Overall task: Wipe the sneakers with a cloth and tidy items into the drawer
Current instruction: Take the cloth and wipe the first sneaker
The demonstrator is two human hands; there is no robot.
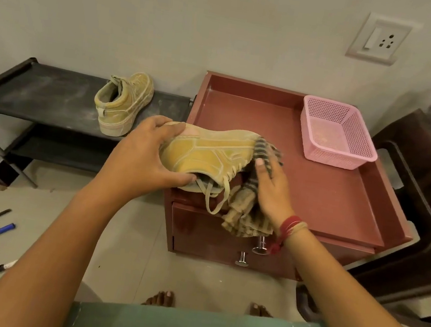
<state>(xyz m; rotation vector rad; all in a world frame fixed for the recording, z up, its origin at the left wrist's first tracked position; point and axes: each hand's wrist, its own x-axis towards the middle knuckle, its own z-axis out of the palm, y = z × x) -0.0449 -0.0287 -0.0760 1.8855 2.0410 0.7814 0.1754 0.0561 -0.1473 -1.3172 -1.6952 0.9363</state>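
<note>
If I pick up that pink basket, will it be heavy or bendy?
Probably light: the pink basket looks like thin plastic mesh full of holes, and it looks empty. It may flex a little if squeezed, since its walls are thin lattice. It likely slides easily when pushed, because it sits flat on the smooth red cabinet top.

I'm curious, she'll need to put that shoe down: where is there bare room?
Free: the cabinet top left of the pink basket, and the black rack left of the other sneaker. Crowded: the front edge, with held sneaker and cloth.
</note>
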